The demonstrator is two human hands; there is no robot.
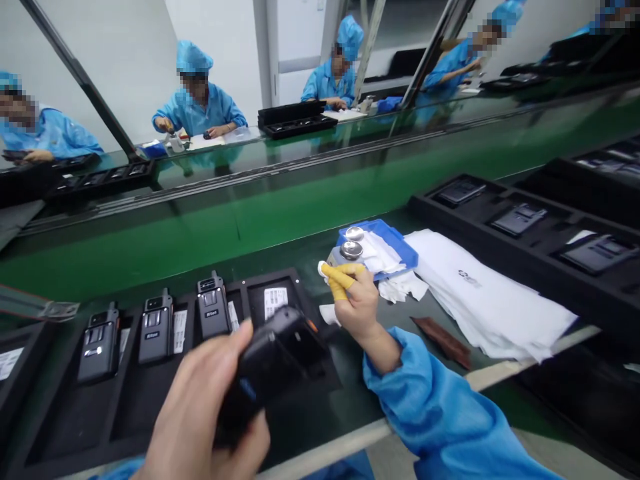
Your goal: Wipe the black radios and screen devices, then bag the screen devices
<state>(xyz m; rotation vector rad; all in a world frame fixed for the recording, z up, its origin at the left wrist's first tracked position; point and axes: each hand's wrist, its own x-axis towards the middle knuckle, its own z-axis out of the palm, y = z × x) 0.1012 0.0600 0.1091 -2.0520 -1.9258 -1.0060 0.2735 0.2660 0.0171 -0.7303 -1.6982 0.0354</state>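
Observation:
My left hand (205,413) is closed round a black handheld radio (273,363), held close to the camera above a black foam tray (295,293). My right hand (353,297), with yellow finger cots on thumb and forefinger, pinches a small white wipe (323,268) beside a metal-capped dispenser bottle (350,251). Three more black radios (156,325) stand in the tray's slots to the left.
A blue holder with white cloths (385,250) and a stack of white bags (480,293) lie to the right. Black trays with devices (520,217) line the far right. A green conveyor belt (300,200) runs behind, with several people in blue coats seated across it.

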